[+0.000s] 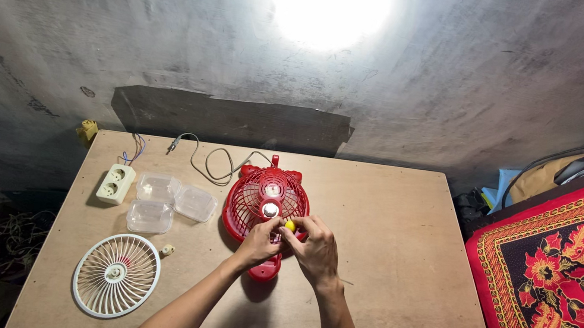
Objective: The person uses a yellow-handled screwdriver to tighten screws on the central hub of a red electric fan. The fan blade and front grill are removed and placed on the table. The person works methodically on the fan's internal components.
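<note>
Both hands, left hand (260, 242) and right hand (314, 251), pinch a small yellow piece (290, 225) on the red fan (266, 202) mid-tabletop, its white grille (116, 275) already off near the front-left corner.

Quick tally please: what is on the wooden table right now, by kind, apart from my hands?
Red fan: 1
White fan grille: 1
Clear plastic containers: 3
White double socket: 1
Loose grey wire: 1
Small white part: 1
Small yellow piece, held at the fingertips of both hands: 1
Total: 9
</note>
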